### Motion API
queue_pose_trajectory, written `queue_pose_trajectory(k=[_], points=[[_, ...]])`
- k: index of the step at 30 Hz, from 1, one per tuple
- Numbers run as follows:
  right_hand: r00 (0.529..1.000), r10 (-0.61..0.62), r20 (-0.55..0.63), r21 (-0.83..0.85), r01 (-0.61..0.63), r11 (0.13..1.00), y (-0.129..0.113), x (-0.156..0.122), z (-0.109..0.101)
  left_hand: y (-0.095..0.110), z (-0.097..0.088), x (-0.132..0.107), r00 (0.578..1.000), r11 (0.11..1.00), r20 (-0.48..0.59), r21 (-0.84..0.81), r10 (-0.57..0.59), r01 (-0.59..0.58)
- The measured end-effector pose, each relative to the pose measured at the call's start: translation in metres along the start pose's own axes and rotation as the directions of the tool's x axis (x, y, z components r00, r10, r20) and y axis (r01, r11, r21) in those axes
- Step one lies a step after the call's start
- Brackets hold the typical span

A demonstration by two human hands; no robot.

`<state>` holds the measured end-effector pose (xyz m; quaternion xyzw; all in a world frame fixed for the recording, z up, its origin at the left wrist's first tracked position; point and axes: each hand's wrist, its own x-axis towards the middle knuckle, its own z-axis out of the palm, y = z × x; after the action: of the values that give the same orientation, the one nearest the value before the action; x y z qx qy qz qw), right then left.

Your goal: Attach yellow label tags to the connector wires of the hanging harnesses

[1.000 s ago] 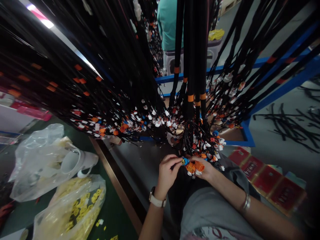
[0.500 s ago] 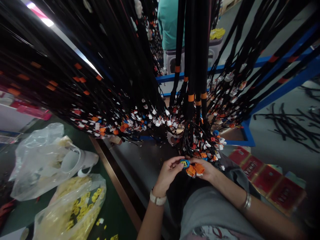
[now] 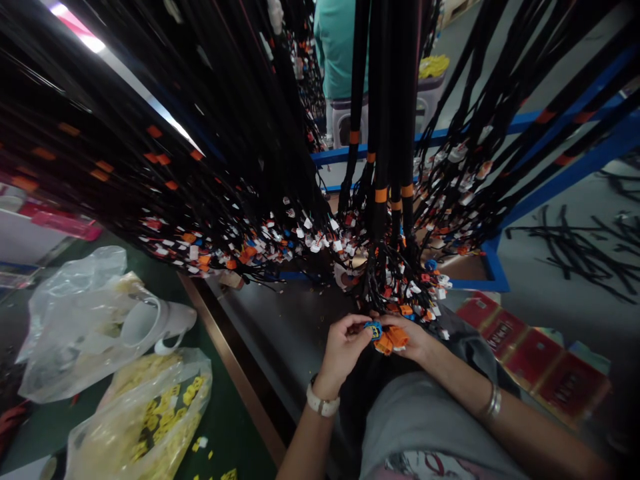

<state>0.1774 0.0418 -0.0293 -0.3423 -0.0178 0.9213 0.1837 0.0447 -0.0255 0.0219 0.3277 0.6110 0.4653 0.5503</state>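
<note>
Just above my lap, my left hand [image 3: 345,343] pinches a blue connector [image 3: 373,330] with a yellow insert in its face. Close against it, my right hand [image 3: 411,337] is closed around several orange connectors [image 3: 391,340]; its fingers are partly hidden behind them. Black taped wire bundles [image 3: 383,257] hang down right behind both hands, their ends thick with white, orange, red and blue connectors.
On the green table [image 3: 225,407] at left lie a clear bag of yellow parts [image 3: 145,413], another plastic bag [image 3: 60,333] and a tipped white mug [image 3: 163,320]. A blue frame [image 3: 500,263] stands ahead. Red flattened cardboard [image 3: 535,353] lies at right. A person in teal [image 3: 341,50] is beyond.
My left hand has shifted slightly right, bringing the blue connector closer to the orange ones. The right hand has stayed almost in place.
</note>
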Motion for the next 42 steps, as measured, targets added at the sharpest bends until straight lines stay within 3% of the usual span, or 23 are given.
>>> queue_pose_trajectory(k=[5,12,27,36,42], points=[[1.000,-0.002,-0.010,-0.010,0.002,1.000,-0.0001,-0.0011,0.0026,0.0007,-0.0035,0.0012,0.998,0.997,0.056,0.070,-0.014,0.010],[1.000,0.009,0.021,-0.014,-0.008,1.000,0.0008,-0.0003,-0.0022,0.0011,-0.0039,0.0001,0.988,0.999,0.153,-0.014,-0.033,0.036],[0.998,0.009,0.060,0.009,-0.009,1.000,0.0056,0.0021,0.0016,0.0026,0.0000,-0.0005,0.998,1.000,0.060,0.019,-0.018,0.017],[0.996,0.006,0.092,-0.013,-0.005,1.000,0.0038,0.0012,0.0006,0.0034,-0.0068,0.0006,0.987,0.999,0.159,-0.037,-0.011,0.017],[0.997,0.010,0.075,-0.012,-0.009,1.000,0.0040,0.0013,-0.0008,0.0002,-0.0052,0.0009,0.993,1.000,0.117,-0.010,0.008,-0.007]])
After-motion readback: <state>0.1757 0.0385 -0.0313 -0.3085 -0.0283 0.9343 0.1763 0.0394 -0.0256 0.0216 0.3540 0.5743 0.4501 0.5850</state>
